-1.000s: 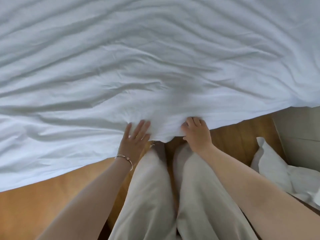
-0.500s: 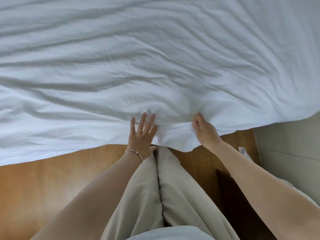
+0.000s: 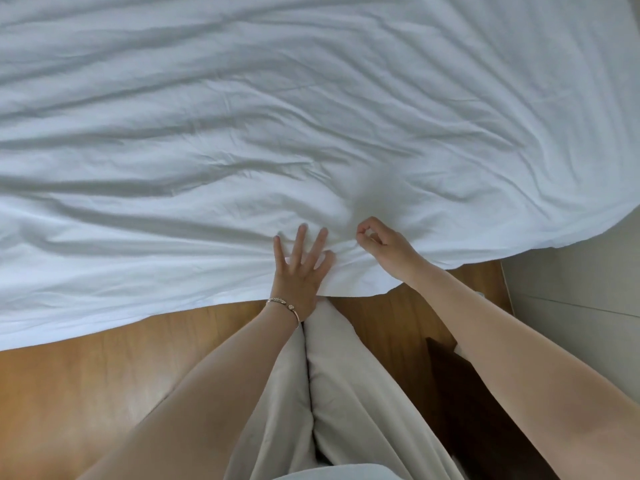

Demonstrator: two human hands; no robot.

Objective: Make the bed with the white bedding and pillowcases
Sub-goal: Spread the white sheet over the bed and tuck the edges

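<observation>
Wrinkled white cotton bed sheet [image 3: 277, 116] covers the bed across the upper frame; its near hem hangs over the bed edge above the orange-brown wooden floor [image 3: 86, 386]. Left hand [image 3: 299, 268] lies flat on the sheet near the hem, fingers straight and spread apart, palm down. A thin rose-gold bangle [image 3: 284, 304] sits on that wrist. Right hand [image 3: 384, 245] is just beside it, fingers curled with thumb and forefinger tips together; whether any fabric is caught between them cannot be told. Beige trouser legs [image 3: 332, 393] stand against the bed edge below the hands. Pale wall panel [image 3: 588, 306] at right.
</observation>
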